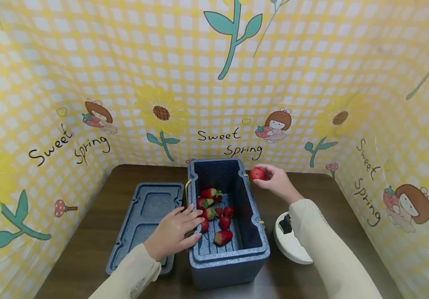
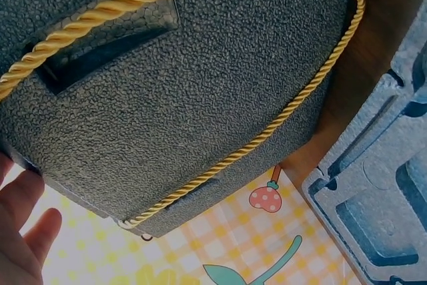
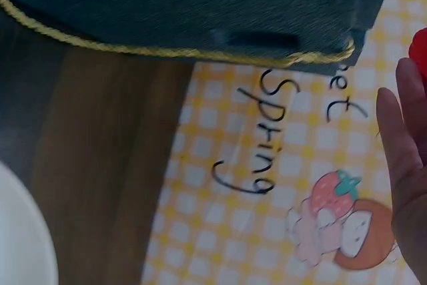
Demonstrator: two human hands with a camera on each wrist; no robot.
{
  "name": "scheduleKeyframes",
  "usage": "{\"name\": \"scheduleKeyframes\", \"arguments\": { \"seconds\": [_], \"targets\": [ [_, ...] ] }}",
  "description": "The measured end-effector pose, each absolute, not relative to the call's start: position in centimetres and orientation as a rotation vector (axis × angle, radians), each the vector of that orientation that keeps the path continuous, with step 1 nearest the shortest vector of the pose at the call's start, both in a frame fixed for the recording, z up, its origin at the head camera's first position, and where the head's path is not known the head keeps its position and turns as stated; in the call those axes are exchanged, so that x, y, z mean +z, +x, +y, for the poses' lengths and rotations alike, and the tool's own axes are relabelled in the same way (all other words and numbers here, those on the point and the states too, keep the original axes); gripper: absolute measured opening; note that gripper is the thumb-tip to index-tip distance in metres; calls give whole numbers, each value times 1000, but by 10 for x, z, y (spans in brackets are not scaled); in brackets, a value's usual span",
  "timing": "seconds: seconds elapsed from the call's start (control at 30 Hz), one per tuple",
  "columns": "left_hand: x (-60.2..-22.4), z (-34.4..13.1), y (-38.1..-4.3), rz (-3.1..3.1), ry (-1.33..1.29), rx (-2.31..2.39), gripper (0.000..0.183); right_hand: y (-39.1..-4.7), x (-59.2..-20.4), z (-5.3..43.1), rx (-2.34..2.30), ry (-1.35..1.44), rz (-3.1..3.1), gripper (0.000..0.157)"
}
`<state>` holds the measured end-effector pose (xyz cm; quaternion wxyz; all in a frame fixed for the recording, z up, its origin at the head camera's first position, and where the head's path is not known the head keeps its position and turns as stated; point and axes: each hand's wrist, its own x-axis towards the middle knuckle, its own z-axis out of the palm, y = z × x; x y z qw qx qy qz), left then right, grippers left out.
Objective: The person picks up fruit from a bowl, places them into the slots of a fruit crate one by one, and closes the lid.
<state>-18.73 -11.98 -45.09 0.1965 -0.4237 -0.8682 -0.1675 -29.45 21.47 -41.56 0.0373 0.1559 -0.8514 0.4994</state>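
Note:
A deep blue-grey foam box (image 1: 229, 259), its top uncovered, holds several red strawberries (image 1: 223, 237), some with green leaves and pale shoulders. My left hand (image 1: 177, 230) rests across the left rim, fingers fairly straight and tips over the edge. In the left wrist view, fingers (image 2: 23, 195) touch the box's edge below its outer wall (image 2: 220, 71). Beyond the right wall and near rim height, my right hand (image 1: 276, 180) pinches a round red strawberry (image 1: 257, 173) between thumb and fingers. Only a sliver of this strawberry (image 3: 419, 50) shows in the right wrist view.
The box's grey lid (image 1: 145, 224) lies on the brown table (image 1: 98, 220) at left. A white round container (image 1: 298, 249) with a dark piece stands right of the box, partly behind my right sleeve. Gold rope (image 2: 267, 131) hangs along the box sides. Yellow checked cloth (image 1: 214, 95) surrounds the table.

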Motion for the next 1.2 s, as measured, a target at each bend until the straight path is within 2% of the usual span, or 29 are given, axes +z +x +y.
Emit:
{"name": "scheduleKeyframes", "arguments": {
  "seconds": [0.4, 0.97, 1.2],
  "targets": [
    [-449, -121, -191, -2441, -1203, -469, 49, -314, -377, 186, 1518, 571, -2618, 43],
    [-443, -120, -191, -2492, -1217, -421, 42, -330, -350, 139, 1532, 662, -2810, 45],
    [-437, -117, -191, -2550, -1180, -416, 37, -330, -350, 117, 1523, 728, -3038, 47]
  ]
}}
